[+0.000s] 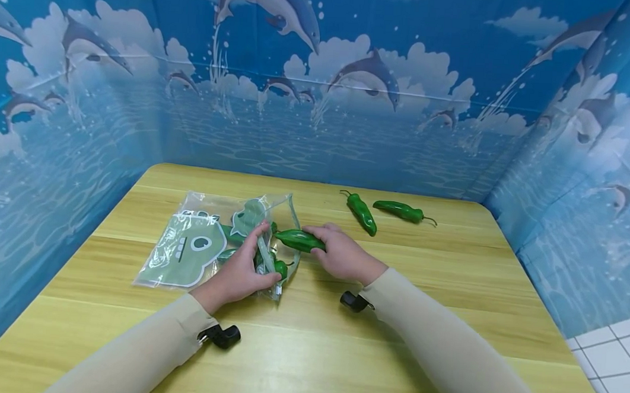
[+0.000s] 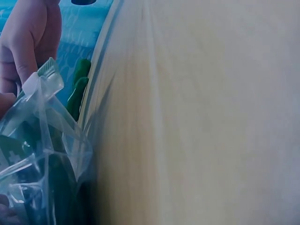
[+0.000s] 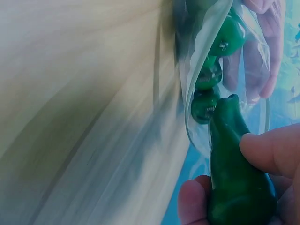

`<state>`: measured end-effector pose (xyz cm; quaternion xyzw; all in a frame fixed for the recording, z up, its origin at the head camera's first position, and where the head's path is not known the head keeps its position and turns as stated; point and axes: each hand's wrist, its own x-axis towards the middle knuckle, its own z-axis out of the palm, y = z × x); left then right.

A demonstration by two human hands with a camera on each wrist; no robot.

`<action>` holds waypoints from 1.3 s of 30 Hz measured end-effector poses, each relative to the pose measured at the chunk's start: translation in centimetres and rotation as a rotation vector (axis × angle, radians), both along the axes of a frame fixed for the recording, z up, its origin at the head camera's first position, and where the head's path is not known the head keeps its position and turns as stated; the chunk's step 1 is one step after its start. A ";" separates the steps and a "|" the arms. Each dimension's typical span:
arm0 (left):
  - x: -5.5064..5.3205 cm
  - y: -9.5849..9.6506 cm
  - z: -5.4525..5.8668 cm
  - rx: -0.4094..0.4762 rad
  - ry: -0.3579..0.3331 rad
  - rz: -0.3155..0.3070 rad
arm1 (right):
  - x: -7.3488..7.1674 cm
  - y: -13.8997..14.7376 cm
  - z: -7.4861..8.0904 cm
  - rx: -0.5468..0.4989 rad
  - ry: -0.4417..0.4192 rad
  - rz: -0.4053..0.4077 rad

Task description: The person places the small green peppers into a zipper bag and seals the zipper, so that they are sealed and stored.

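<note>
A clear zip bag printed with a green cartoon face lies on the left half of the table, its mouth spread toward the right. My left hand grips the bag by its mouth, thumb and fingers wide apart. Several green peppers lie inside, their ends showing at the opening in the right wrist view. My right hand holds another green pepper between thumb and fingers. Its tapered tip points into the bag's mouth, while the thicker end stays in my grasp.
Two more green peppers, one slanted and one lying sideways, rest toward the back of the wooden table. A blue dolphin-print curtain encloses the back and sides. White tiles show at the lower right.
</note>
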<state>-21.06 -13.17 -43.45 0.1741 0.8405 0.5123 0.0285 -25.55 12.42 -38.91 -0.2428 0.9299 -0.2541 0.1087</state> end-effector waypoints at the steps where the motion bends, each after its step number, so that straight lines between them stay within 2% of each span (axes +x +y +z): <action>1: 0.0 0.0 0.0 0.003 0.001 0.000 | -0.1 -0.2 0.0 -0.003 0.000 0.002; 14: 0.0 -0.1 -0.2 0.012 0.011 -0.004 | -0.5 -2.5 -0.9 -0.026 -0.037 0.054; 23: -0.2 -0.2 -0.5 0.028 0.021 -0.013 | -0.5 -3.4 -1.0 -0.030 -0.007 0.072; 32: -0.1 -0.3 -0.3 0.034 0.010 -0.015 | -0.7 -4.0 -1.0 -0.033 -0.018 0.061; 39: 0.0 -0.4 -0.3 0.042 -0.002 -0.018 | -1.1 -3.9 -1.4 -0.055 -0.057 0.051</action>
